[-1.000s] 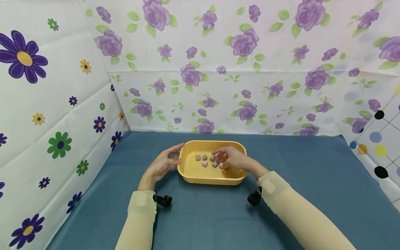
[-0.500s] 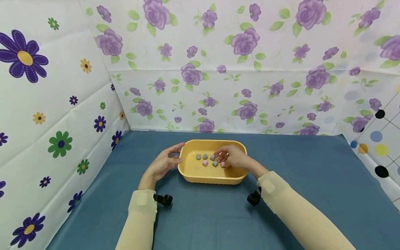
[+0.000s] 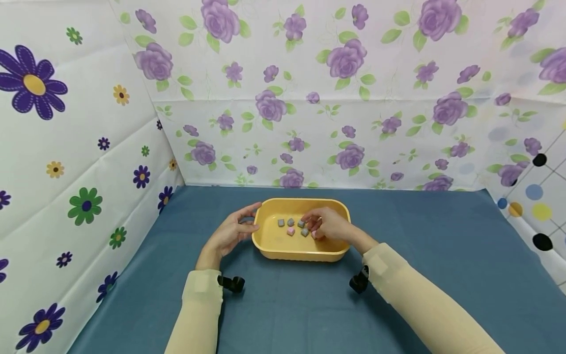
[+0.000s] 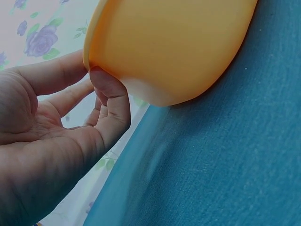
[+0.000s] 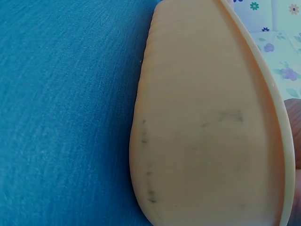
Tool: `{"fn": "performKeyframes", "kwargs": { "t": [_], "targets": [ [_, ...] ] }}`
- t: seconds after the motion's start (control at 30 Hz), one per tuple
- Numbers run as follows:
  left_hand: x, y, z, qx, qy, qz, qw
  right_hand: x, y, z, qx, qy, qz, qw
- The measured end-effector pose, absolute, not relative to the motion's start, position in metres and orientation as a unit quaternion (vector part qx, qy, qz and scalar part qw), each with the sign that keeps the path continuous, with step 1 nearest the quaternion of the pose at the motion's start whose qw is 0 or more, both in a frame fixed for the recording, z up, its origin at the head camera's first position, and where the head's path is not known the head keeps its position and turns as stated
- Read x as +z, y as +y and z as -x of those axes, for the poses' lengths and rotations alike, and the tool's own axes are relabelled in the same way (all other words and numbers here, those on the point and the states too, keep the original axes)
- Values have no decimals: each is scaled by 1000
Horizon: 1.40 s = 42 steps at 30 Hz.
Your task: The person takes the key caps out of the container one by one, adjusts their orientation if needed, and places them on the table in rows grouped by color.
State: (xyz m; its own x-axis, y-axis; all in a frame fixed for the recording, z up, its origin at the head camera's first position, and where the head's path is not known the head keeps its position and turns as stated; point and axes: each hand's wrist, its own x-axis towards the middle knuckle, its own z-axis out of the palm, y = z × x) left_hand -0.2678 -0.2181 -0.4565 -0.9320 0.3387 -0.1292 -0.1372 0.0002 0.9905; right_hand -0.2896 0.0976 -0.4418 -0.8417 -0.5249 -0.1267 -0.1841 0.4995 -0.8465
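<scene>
A yellow plastic tray (image 3: 287, 255) rests on the blue cloth, with several small grey blocks (image 3: 304, 232) and pink blocks (image 3: 290, 230) inside. At its left end my left hand (image 3: 230, 232) holds the rim, thumb and bent fingers meeting at the edge in the left wrist view. My right hand (image 3: 329, 225) reaches over the tray's right side, its curled fingertips at a pink block (image 3: 314, 235) that they partly hide. Only a sliver of that hand shows at the right border of the right wrist view, behind the tray wall (image 5: 211, 117).
Blue cloth (image 3: 283, 309) covers the table. A floral sheet (image 3: 309, 98) hangs behind it, with a daisy-print sheet (image 3: 88, 147) on the left and a dotted one (image 3: 539, 196) on the right. Dark wrist cameras are strapped at both cuffs.
My right fingers lifted slightly, showing more of the right-hand pink block, then lowered over it again. My left hand and the tray stay in place.
</scene>
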Motion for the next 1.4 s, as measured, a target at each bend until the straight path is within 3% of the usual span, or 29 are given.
{"fn": "performKeyframes", "kwargs": {
  "t": [1.4],
  "targets": [
    [-457, -217, 269, 700, 692, -68, 163, -444, 88, 284, -501, 803, 248, 208]
  ]
}}
